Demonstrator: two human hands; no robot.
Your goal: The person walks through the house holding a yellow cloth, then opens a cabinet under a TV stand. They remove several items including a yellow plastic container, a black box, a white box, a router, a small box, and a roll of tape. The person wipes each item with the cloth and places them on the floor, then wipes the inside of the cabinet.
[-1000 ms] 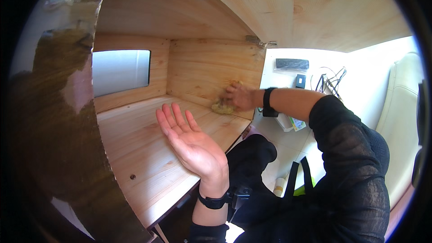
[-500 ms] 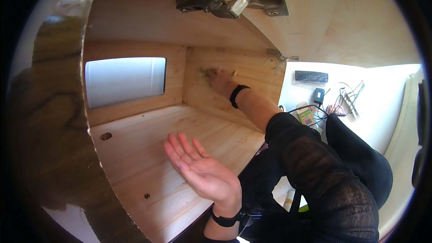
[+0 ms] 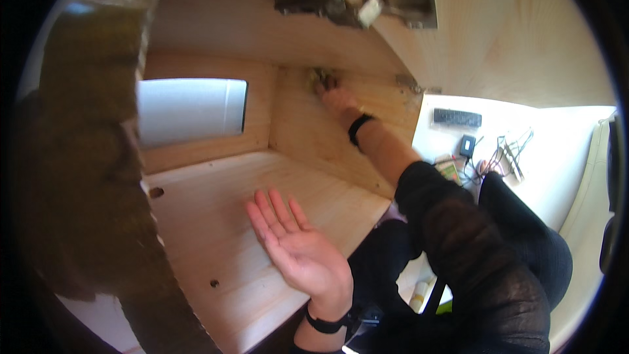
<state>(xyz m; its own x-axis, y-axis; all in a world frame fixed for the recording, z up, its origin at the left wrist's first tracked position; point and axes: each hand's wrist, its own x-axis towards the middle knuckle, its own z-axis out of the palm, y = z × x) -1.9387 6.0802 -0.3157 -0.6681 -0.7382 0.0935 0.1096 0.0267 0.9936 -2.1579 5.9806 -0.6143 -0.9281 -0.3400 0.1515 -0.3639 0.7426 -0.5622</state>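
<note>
Inside a pale wooden cabinet, my right hand reaches up to the top of the right-hand side wall. Its fingers are closed on a small yellow-green thing, perhaps a cloth or sponge; blur and the fingers hide its kind. It appears pressed to the wood near the cabinet's ceiling. My left hand is held palm up above the cabinet floor, fingers stretched out and nothing in it. Both wrists wear black bands.
Overhead is a metal hinge on the open wooden door. A brown panel edge rises at the left. The back wall has a rectangular opening. At right, a black remote-like object, an adapter and cables lie on a white surface.
My right hand has moved up along the side wall with the yellow-green thing, toward the ceiling. My left hand stays open, palm up. The whole view has shifted slightly.
</note>
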